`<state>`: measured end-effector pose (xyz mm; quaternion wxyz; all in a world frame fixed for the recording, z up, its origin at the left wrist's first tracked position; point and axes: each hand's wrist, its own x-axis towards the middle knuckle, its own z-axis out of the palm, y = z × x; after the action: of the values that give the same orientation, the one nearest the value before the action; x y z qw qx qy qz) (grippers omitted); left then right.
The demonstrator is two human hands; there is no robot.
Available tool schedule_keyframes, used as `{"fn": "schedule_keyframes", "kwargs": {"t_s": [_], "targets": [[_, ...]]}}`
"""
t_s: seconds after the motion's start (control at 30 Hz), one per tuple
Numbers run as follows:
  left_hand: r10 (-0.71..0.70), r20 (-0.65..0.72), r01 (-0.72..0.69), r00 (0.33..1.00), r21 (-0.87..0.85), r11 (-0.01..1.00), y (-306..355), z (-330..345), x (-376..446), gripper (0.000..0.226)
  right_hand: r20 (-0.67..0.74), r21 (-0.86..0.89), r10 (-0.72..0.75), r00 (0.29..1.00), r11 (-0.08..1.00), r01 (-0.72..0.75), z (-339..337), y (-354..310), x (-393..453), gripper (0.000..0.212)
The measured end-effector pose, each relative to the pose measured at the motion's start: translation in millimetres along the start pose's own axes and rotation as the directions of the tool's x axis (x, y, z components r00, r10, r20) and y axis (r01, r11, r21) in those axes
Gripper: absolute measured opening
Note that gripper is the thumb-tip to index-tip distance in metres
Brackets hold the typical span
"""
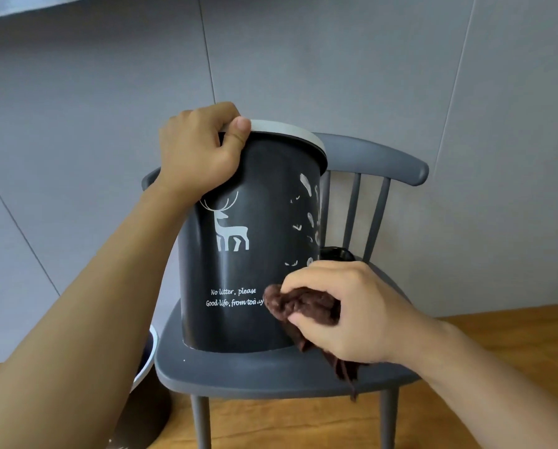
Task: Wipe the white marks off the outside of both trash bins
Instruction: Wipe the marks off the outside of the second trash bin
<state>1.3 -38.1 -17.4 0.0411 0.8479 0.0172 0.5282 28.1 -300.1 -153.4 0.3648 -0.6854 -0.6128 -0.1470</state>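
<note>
A black trash bin [267, 260] with a white rim, a white deer print and white lettering stands on a grey chair. White smear marks [308, 215] run down its right side. My left hand [199, 150] grips the bin's top rim at the left, thumb curled over the edge. My right hand [345, 309] holds a bunched brown cloth [303, 307] against the bin's lower right side, just below the marks. A second dark bin [144, 377] with a white rim stands on the floor left of the chair, mostly hidden by my left forearm.
The grey chair [238, 371] has a spindle back and stands on a wooden floor [498, 335] close to a grey panelled wall [336, 59]. A small black object [337, 254] lies on the seat behind the bin.
</note>
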Motion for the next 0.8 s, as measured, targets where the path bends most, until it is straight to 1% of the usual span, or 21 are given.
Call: {"fn": "schedule_keyframes", "kwargs": {"t_s": [0.03,0.07,0.1,0.17,0.2,0.23,0.33,0.37,0.43,0.5,0.53,0.57,0.63,0.7,0.8], "targets": [[0.003,-0.007,-0.003,1.000,-0.001,1.000,-2.3,-0.6,-0.6,0.030,0.028,0.003,-0.003,1.000,1.000,0.003,-1.2,0.4,-2.6,0.025],[0.006,-0.011,-0.006,1.000,0.004,1.000,-3.8,-0.8,-1.4,0.030,0.000,0.002,-0.001,1.000,1.000,0.001,-2.2,1.5,-2.7,0.025],[0.007,-0.009,-0.007,1.000,0.013,1.000,-4.3,-1.0,-1.8,0.030,-0.075,0.005,0.011,0.997,1.000,-0.011,-2.8,3.4,-0.6,0.026],[0.006,0.002,-0.006,1.000,0.026,1.000,-2.7,-0.7,-1.7,0.031,-0.264,-0.008,0.069,0.962,0.997,-0.074,-2.1,6.7,6.6,0.030],[0.005,0.008,-0.005,1.000,0.032,0.999,-1.9,-0.7,-1.5,0.032,-0.327,-0.017,0.102,0.939,0.993,-0.114,0.2,7.0,10.3,0.031],[0.000,0.016,0.000,1.000,0.038,0.999,-1.1,-0.7,-1.3,0.033,-0.353,-0.019,0.135,0.926,0.988,-0.151,3.9,5.7,12.9,0.033],[-0.043,0.067,0.040,0.997,0.044,0.998,1.1,-3.0,-0.3,0.045,-0.305,-0.032,0.163,0.938,0.983,-0.181,13.0,-6.2,9.4,0.033],[-0.050,0.089,0.047,0.995,0.040,0.998,1.6,-5.1,0.3,0.050,-0.258,-0.032,0.156,0.953,0.985,-0.170,14.5,-12.4,6.2,0.032],[-0.029,0.142,0.026,0.989,0.025,0.999,2.5,-10.8,1.9,0.054,-0.123,-0.020,0.126,0.984,0.991,-0.129,14.4,-24.6,2.7,0.030],[-0.018,0.191,0.013,0.981,0.028,1.000,3.0,-16.1,3.9,0.054,0.022,-0.062,0.098,0.995,0.993,-0.096,9.8,-32.9,6.6,0.029],[-0.027,0.205,0.021,0.978,0.031,0.999,2.8,-17.5,4.0,0.054,0.061,-0.099,0.087,0.994,0.992,-0.081,6.1,-34.5,9.7,0.029],[-0.040,0.213,0.035,0.976,0.030,0.999,2.9,-17.9,3.4,0.055,0.056,-0.112,0.087,0.995,0.991,-0.080,1.9,-34.5,12.6,0.029],[-0.055,0.216,0.052,0.975,0.018,0.998,4.3,-18.1,2.6,0.056,-0.066,-0.062,0.134,0.989,0.988,-0.139,-10.0,-30.8,17.4,0.029],[-0.063,0.220,0.062,0.974,0.011,0.998,6.5,-19.9,1.7,0.058,-0.203,-0.017,0.195,0.960,0.979,-0.203,-22.9,-24.0,22.5,0.031],[-0.102,0.243,0.098,0.965,0.031,0.995,6.5,-23.8,1.8,0.063,-0.320,-0.004,0.234,0.918,0.969,-0.248,-30.1,-16.5,33.5,0.031]]}}
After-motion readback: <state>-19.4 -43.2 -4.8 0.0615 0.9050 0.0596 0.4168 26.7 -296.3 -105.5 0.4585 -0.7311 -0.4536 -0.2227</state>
